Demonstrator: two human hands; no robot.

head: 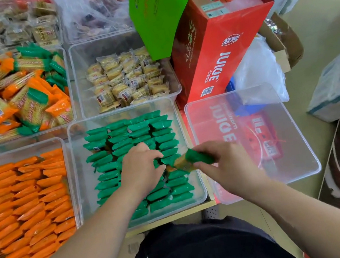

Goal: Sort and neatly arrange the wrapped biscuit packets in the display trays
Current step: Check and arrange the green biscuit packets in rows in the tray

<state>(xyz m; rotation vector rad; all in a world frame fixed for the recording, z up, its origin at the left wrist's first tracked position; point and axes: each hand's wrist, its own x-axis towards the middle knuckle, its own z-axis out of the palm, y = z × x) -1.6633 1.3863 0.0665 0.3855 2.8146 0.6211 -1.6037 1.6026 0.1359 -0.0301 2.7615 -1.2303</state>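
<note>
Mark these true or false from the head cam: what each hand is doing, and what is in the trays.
1. The front-left tray holds orange packets lined up in rows. True.
2. The left hand is in that orange tray. False: it rests among the green packets in the middle tray.
3. The right hand holds a green-ended packet. True.
4. The clear tray on the right is full of packets. False: it holds none, and a red box shows through its floor.
</note>
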